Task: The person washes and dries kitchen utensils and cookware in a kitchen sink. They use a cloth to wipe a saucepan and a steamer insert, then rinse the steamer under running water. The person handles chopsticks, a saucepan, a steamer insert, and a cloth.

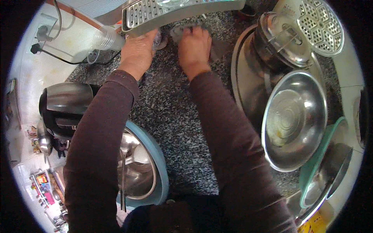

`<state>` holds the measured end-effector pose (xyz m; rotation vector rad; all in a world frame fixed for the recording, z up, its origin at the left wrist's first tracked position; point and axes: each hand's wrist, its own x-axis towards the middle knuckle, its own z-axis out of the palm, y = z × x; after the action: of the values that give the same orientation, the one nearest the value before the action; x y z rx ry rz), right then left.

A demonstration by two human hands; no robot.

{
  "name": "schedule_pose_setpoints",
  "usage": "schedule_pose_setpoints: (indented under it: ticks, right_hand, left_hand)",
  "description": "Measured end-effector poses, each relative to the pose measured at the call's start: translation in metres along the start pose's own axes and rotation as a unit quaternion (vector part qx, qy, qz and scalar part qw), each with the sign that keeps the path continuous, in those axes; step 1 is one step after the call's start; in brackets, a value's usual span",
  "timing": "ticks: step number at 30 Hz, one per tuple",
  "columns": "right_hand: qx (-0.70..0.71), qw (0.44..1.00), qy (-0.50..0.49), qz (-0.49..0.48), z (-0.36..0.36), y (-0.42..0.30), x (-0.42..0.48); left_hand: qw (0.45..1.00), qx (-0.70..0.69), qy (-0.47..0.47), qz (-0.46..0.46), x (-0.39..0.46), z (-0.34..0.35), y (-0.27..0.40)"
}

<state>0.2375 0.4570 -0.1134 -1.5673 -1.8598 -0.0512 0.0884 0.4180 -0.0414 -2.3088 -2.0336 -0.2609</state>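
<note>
My left hand [137,54] is at the near left corner of a stainless-steel tray with a slotted rack [144,16]. Its fingertips are hidden by the tray, so its grip cannot be made out. Close to its thumb side stands a clear glass or plastic vessel [157,40], partly covered. My right hand [194,48] is down on the speckled granite countertop [174,107], its fingers bent over a crumpled greyish cloth [176,31]. The counter looks darker, possibly wet, around that hand. Clear stacked plastic cups [107,39] lie left of my left hand.
On the right are a lidded steel pot [279,40], a steel basin [297,116], a perforated steamer plate [320,27] and a green-rimmed vessel [317,169]. At left are an electric kettle [68,99], a blue basin [163,174] holding a steel bowl, and plugged cords [36,49].
</note>
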Motion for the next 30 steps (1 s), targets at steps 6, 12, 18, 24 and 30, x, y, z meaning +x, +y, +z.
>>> schedule_pose_setpoints:
  ticks: [6, 12, 18, 24, 30]
  right_hand:
    - [-0.017, 0.997, 0.04, 0.056, 0.031, -0.001, 0.044]
    - [0.097, 0.993, -0.035, -0.05, 0.02, -0.015, 0.026]
    - [0.103, 0.993, -0.05, 0.003, -0.007, -0.008, 0.0]
    - [0.058, 0.997, 0.05, -0.026, 0.029, 0.007, 0.043]
    - [0.151, 0.975, -0.043, -0.157, 0.031, 0.007, 0.037]
  left_hand:
    - [0.995, 0.094, 0.005, 0.043, -0.005, -0.017, 0.013]
    - [0.988, 0.119, 0.053, 0.087, 0.0, -0.006, 0.007]
    - [0.992, 0.122, -0.007, 0.018, -0.001, -0.008, 0.019]
    - [0.989, 0.146, 0.001, 0.008, -0.001, -0.011, 0.022]
    - [0.992, 0.122, -0.026, -0.005, 0.001, -0.008, -0.003]
